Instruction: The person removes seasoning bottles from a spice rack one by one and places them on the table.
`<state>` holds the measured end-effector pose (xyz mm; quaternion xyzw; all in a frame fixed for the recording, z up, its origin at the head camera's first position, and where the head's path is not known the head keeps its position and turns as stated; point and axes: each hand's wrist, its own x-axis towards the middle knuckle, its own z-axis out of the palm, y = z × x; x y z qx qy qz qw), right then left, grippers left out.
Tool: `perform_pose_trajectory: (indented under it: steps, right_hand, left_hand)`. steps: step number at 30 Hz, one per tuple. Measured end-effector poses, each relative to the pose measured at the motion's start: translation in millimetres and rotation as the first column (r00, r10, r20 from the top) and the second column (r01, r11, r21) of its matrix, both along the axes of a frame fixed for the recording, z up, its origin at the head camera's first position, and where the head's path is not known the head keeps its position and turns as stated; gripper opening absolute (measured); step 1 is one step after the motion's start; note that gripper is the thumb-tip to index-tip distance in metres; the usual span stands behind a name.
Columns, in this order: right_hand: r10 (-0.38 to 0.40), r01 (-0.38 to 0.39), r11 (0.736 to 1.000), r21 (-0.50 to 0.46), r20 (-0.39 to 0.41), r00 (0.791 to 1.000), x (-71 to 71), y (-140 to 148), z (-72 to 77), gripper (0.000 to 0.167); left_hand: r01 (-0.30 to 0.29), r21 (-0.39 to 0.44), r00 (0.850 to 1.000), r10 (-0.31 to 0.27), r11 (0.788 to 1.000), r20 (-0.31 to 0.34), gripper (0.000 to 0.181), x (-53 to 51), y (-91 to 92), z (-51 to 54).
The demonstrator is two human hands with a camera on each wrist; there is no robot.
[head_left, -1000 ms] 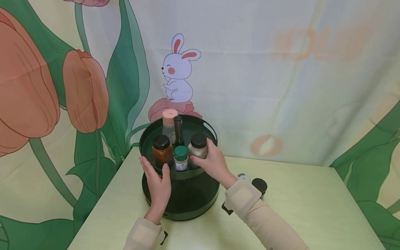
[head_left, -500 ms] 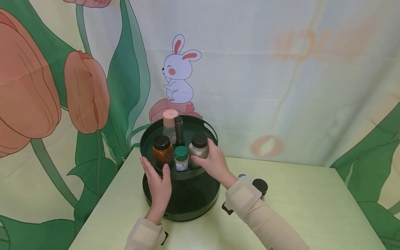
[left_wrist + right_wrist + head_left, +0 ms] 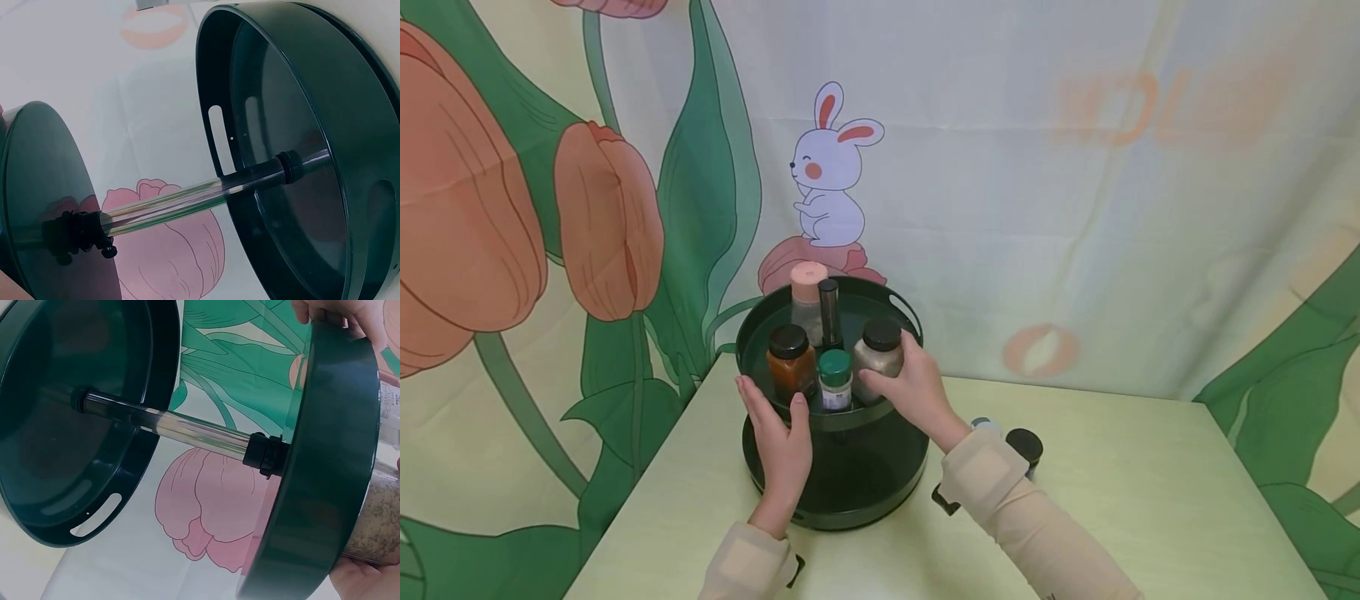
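A dark green two-tier round tray (image 3: 850, 510) stands on the table. My left hand (image 3: 782, 446) holds the left front rim of its upper tier, thumb at the front and fingers along the side; in the right wrist view, fingers (image 3: 344, 315) wrap that edge. My right hand (image 3: 917, 387) grips a black-lidded glass jar of pale, speckled seasoning (image 3: 876, 358) at the upper tier's right side. Left of it stand a small green-capped bottle (image 3: 835, 379) and a black-lidded jar of orange-brown powder (image 3: 791, 362). Whether the gripped jar touches the tier is hidden.
A pink-capped bottle (image 3: 808, 296) and a slim black-capped bottle (image 3: 829, 312) stand behind on the upper tier. Beside the right sleeve are a black-lidded jar (image 3: 1024, 446) and a pale blue lid (image 3: 985, 427). A clear post (image 3: 169, 209) joins the tiers.
The gripped jar has shifted slightly up and to the right with my right hand. My left hand stays at the rim.
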<state>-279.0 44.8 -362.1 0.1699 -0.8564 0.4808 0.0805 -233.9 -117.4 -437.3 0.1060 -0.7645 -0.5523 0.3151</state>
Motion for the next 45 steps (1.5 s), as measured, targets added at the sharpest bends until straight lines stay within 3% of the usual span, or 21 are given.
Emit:
perform_pose_trajectory:
  steps: [34,45]
  right_hand:
    - [0.004,0.002,0.978,-0.208,0.032,0.999,7.8,20,29.6,0.053]
    - [-0.005,0.012,0.966,-0.257,0.025,1.000,12.2,34,32.1,0.048]
  left_hand:
    - [-0.002,0.010,1.000,0.001,1.000,0.024,0.077,-0.2,4.6,3.9]
    - [-0.017,0.008,1.000,0.017,1.000,-0.009,0.076,-1.5,5.6,1.9]
